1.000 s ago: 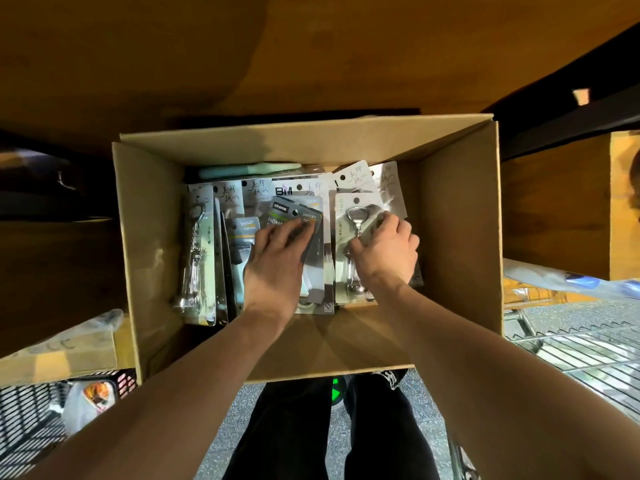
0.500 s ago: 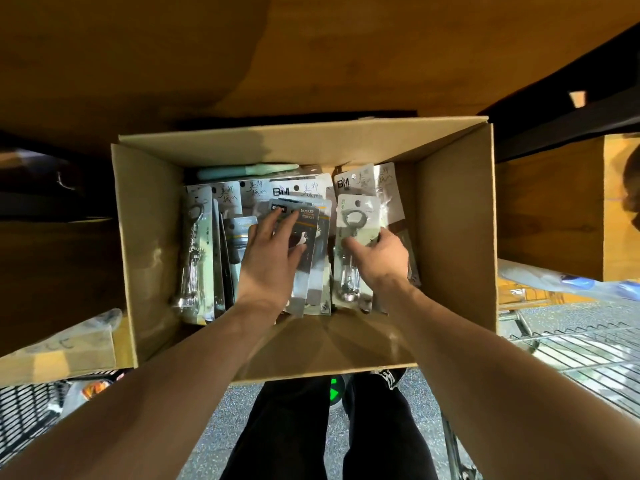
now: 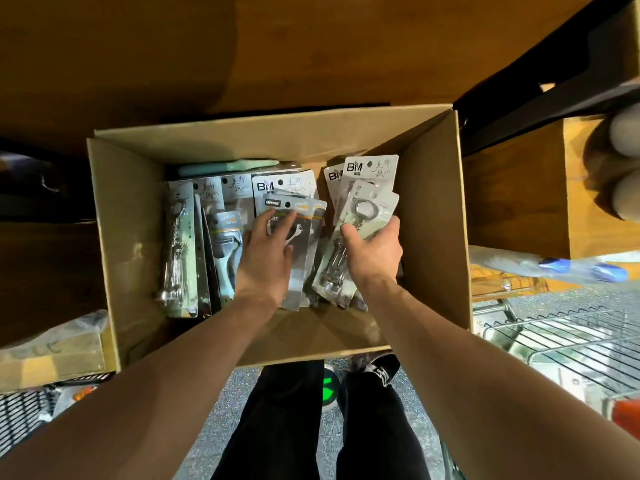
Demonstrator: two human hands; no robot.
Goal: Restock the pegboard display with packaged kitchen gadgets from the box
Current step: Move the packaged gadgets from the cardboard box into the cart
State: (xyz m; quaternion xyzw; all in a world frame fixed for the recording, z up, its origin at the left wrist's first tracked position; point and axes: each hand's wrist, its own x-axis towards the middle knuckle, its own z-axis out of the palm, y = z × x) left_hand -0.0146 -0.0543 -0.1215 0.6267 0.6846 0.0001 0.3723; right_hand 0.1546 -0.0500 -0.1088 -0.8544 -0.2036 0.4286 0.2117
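- Open cardboard box [image 3: 131, 237], holding carded kitchen gadgets laid flat in rows.
- Against its left wall: a corkscrew pack [image 3: 177, 251], with a peeler pack [image 3: 225, 251] just beside it.
- Along the far wall: a pale green item [image 3: 235, 165].
- Middle: overlapping dark-carded packs [image 3: 304, 237].
- Toward the right wall: white-carded bottle-opener packs [image 3: 369, 202], tilted.

Left hand [image 3: 266, 251] and right hand [image 3: 372, 251] are ungloved. Both forearms are uncovered as far as the frame shows. Legs are clad in plain black trousers [image 3: 277, 427] of matte fabric, with no visible pattern. At the right trouser leg is a black shoe [image 3: 379, 372] with white lettering on its upper, too small to read. Just beside it, between the legs, a bright green mark [image 3: 328, 389] sits on a dark rounded form; whether this is the other shoe cannot be determined.
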